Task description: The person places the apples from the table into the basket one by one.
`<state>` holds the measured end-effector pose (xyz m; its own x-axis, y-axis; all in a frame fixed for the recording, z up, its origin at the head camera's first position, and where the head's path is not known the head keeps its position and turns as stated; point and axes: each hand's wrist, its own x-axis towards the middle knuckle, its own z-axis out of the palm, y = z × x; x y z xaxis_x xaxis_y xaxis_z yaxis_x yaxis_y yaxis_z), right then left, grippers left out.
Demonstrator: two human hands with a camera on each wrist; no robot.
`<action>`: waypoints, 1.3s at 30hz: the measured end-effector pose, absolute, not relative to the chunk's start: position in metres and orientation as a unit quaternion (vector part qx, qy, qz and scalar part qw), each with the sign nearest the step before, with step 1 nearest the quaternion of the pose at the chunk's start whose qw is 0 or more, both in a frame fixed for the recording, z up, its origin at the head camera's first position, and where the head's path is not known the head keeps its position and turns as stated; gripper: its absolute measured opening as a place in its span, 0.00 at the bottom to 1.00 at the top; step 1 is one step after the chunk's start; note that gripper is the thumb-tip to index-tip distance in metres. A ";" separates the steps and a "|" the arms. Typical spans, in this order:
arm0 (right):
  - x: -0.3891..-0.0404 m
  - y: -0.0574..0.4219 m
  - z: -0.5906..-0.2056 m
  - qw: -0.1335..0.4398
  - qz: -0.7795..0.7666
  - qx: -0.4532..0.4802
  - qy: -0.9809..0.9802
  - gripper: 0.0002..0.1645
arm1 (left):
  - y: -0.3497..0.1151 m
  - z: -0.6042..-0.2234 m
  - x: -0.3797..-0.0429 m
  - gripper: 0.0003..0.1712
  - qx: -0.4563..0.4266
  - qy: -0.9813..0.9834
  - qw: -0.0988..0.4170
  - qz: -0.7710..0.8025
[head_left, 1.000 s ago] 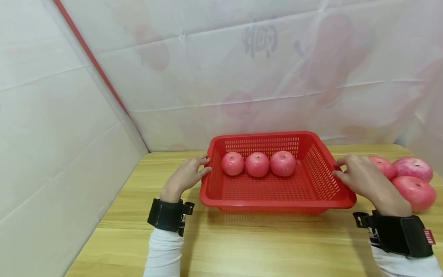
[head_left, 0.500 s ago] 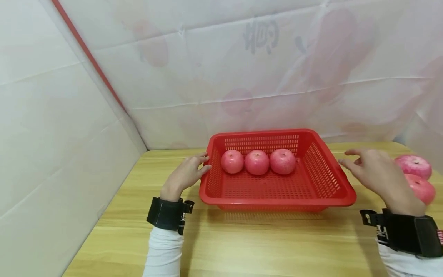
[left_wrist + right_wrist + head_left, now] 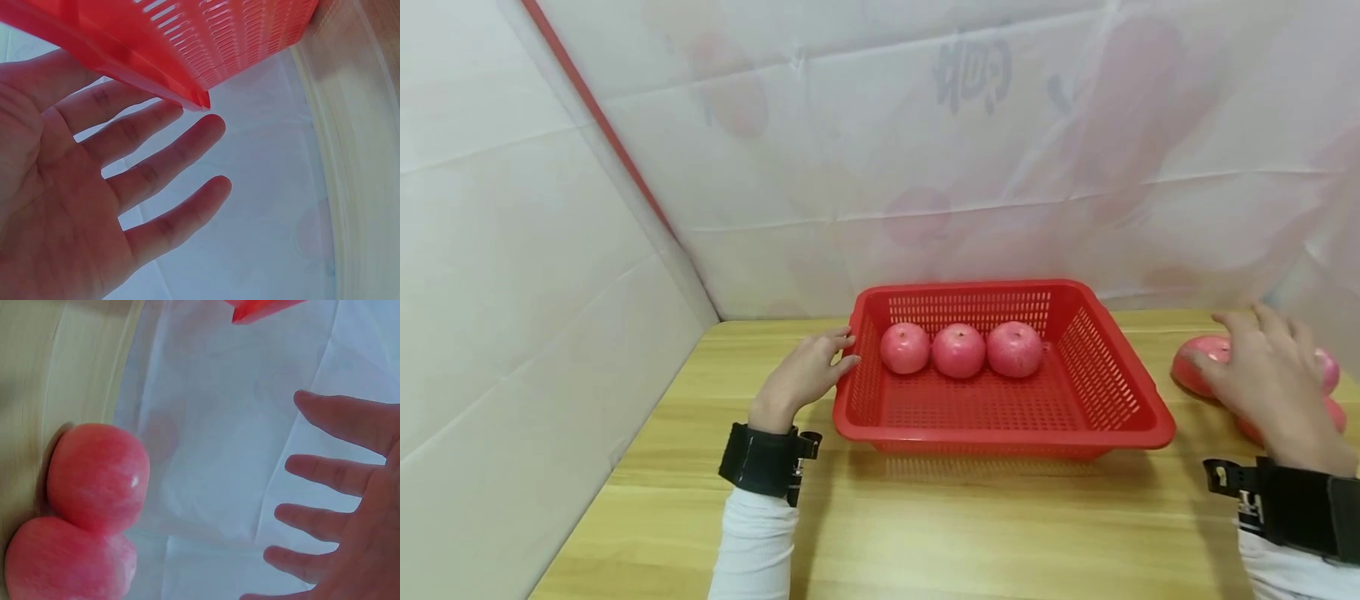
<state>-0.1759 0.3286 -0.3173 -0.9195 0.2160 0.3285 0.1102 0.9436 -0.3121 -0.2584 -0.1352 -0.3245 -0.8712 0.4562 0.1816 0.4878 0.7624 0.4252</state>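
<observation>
A red plastic basket point(image 3: 1004, 438) stands on the table, with three pinkish-red apples inside in a row: left point(image 3: 905, 348), middle point(image 3: 958, 351) and right point(image 3: 1014, 349). My left hand point(image 3: 805, 374) touches the basket's left rim. In the left wrist view its fingers point(image 3: 178, 156) are spread and nearly straight below the rim, part of the thumb side hidden behind it. To the right of the basket, my right hand point(image 3: 1270, 379) hovers over more apples point(image 3: 1202, 367), which it partly hides. The right wrist view shows its fingers point(image 3: 331, 472) spread, apart from the apples point(image 3: 99, 478).
The wooden table point(image 3: 925, 525) carries the basket and the loose apples. A pale sheet wall point(image 3: 850, 150) rises behind the table, and another point(image 3: 512, 292) stands along its left side. Black straps with camera mounts circle both wrists.
My right hand has left the basket's right rim and moved right, over the loose apples, its fingers spreading. The left hand stays at the left rim; the basket looks still.
</observation>
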 end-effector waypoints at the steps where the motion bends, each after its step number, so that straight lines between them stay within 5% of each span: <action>1: -0.175 0.330 -0.318 0.183 0.144 -0.091 -0.968 0.35 | -0.135 -0.325 -0.259 0.24 -0.253 -0.938 0.035 -0.235; 14: -0.170 0.349 -0.320 0.130 0.147 -0.175 -0.965 0.56 | -0.134 -0.323 -0.259 0.24 -0.256 -0.937 0.038 -0.234; 39: -0.173 0.364 -0.334 0.164 0.179 -0.194 -0.951 0.48 | -0.136 -0.327 -0.260 0.24 -0.246 -0.936 0.029 -0.248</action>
